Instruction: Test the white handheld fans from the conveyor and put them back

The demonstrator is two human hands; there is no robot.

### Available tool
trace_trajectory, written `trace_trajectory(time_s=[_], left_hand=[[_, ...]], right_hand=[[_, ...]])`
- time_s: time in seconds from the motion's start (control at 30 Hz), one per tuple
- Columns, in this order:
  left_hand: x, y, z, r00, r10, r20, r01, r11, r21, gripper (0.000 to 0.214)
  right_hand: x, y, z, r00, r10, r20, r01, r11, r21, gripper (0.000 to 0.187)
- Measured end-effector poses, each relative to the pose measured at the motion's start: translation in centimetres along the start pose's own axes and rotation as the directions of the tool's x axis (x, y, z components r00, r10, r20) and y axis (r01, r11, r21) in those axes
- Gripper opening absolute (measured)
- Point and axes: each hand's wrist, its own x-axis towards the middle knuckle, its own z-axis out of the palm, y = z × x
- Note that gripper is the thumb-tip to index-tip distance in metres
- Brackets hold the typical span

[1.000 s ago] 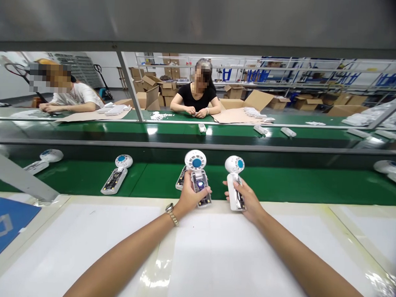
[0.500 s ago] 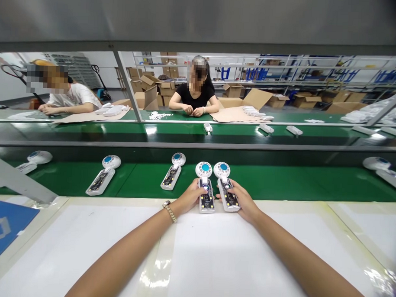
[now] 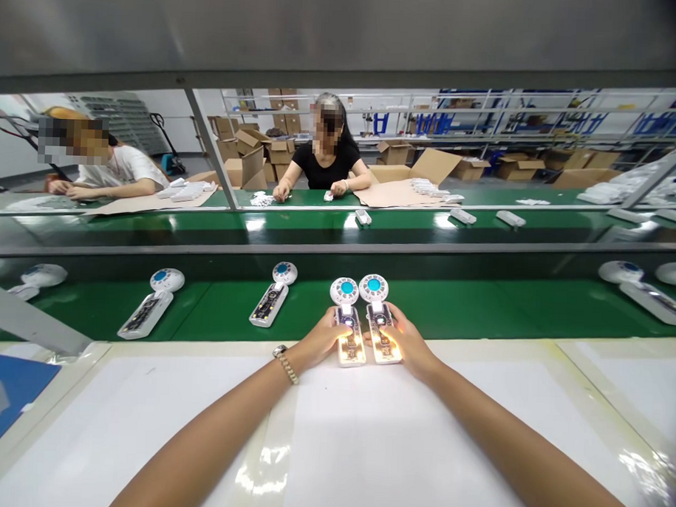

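Two white handheld devices with round heads, blue discs and exposed circuit boards are side by side at the belt's near edge. My left hand (image 3: 325, 334) is closed around the left device (image 3: 346, 289), its thumb pressed on the board. Around the right device (image 3: 374, 289) my right hand (image 3: 411, 343) is closed, thumb on its board too. Warm yellow light glows from the lower part of both boards. The fingers beneath the devices are mostly hidden. Just left of my hands, a similar device (image 3: 270, 304) lies on the green belt (image 3: 480, 310).
More such devices lie on the belt, one at left (image 3: 146, 313) and one at right (image 3: 655, 301). A white-topped table (image 3: 364, 447) is under my arms, with a blue bin (image 3: 11, 397) at its left. Across a rail (image 3: 427, 251), two people sit at another belt.
Both held boards have lit up yellow. Devices on the belt have shifted left. The person opposite has moved their hands apart.
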Motion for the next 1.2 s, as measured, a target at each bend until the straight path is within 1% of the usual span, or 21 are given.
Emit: trace_trajectory(time_s=[0.23, 0.4, 0.53, 0.77, 0.87, 1.07, 1.2], left_hand=[[-0.25, 0.42, 0.36, 1.000, 0.016, 0.004, -0.016, 1.000, -0.003, 0.037], [-0.29, 0.66, 0.50, 1.000, -0.024, 0.001, 0.024, 0.999, -0.026, 0.037], [-0.19, 0.59, 0.46, 1.000, -0.029, 0.004, 0.029, 0.999, -0.029, 0.040], [-0.21, 0.62, 0.38, 0.999, -0.035, 0.001, 0.035, 0.999, -0.034, 0.040], [-0.18, 0.65, 0.32, 0.999, -0.048, 0.008, 0.048, 0.997, -0.066, 0.040], [-0.14, 0.72, 0.33, 0.999, -0.038, 0.013, 0.038, 0.996, -0.082, 0.044], [-0.32, 0.78, 0.39, 0.999, -0.024, 0.024, 0.026, 0.997, -0.071, 0.047]], right_hand=[[-0.11, -0.32, 0.10, 1.000, -0.021, 0.015, 0.021, 1.000, 0.003, 0.046], [-0.08, -0.24, 0.22, 0.999, 0.054, -0.002, -0.054, 0.998, 0.040, 0.049], [-0.06, -0.21, 0.34, 0.997, 0.063, -0.032, -0.062, 0.997, 0.047, 0.049], [0.15, 0.02, 0.17, 0.996, 0.077, -0.032, -0.075, 0.996, 0.056, 0.052], [0.24, 0.13, 0.11, 0.996, 0.084, -0.043, -0.081, 0.995, 0.059, 0.051], [0.46, 0.45, -0.25, 0.999, 0.043, 0.011, -0.044, 0.995, 0.093, 0.050], [0.42, 0.36, -0.40, 0.998, 0.027, 0.057, -0.034, 0.992, 0.120, 0.056]])
